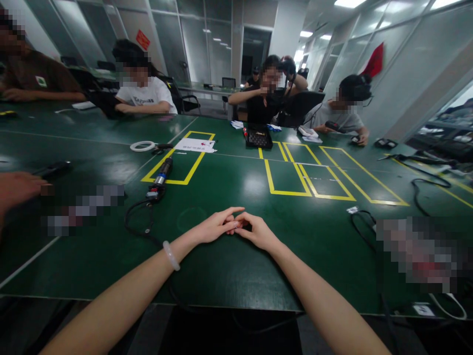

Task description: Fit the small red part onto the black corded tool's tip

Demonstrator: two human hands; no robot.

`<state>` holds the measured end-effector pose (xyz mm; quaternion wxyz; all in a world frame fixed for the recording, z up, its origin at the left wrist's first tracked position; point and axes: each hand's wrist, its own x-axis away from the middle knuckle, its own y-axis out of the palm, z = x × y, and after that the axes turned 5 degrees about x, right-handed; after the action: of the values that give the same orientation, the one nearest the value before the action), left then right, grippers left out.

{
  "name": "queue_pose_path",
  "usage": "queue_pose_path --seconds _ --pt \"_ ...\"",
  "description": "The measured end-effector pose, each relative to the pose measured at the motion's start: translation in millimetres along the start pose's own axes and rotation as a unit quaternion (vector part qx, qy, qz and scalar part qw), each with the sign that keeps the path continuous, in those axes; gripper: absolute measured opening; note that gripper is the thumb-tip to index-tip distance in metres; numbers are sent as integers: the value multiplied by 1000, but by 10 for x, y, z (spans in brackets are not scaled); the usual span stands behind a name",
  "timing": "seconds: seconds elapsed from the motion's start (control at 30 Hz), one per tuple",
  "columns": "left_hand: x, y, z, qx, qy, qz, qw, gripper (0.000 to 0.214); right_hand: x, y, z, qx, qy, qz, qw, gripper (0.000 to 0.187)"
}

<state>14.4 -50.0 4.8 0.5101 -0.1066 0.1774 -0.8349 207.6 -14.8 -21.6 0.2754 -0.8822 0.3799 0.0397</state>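
Both of my hands rest on the green table near its front edge, fingertips meeting at the middle. My left hand (216,227) lies with fingers stretched toward the right, a pale bangle (171,255) on its wrist. My right hand (257,230) has its fingers curled and pressed against the left fingertips; nothing shows in either hand. A powered screwdriver (160,178) with a black cable (138,222) lies to the left of my hands, out of their reach.
Yellow tape rectangles (310,180) mark the green table (229,271). A white tape ring (142,146), a paper sheet (195,144) and a black tray (258,137) lie farther back. Several people sit along the far side. Another person's hand (18,190) rests at the left. Cables (364,229) lie at the right.
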Motion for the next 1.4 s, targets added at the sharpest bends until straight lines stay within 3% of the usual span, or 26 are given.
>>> queue_pose_path --seconds 0.33,0.77,0.93,1.03,1.4 --pt "0 -71 -51 29 -5 49 998 45 -14 -13 47 23 51 37 998 16" --pt "-14 28 -5 -88 71 84 990 22 -19 -33 160 54 70 60 994 41" --pt "-16 17 -7 -126 75 109 983 21 -6 -21 150 -11 64 87 994 25" --pt "-12 -17 -18 -134 69 114 982 22 -4 -18 145 -23 51 83 995 24" --pt "-8 -77 -48 -153 60 79 983 24 -17 -16 151 -9 41 70 997 15"
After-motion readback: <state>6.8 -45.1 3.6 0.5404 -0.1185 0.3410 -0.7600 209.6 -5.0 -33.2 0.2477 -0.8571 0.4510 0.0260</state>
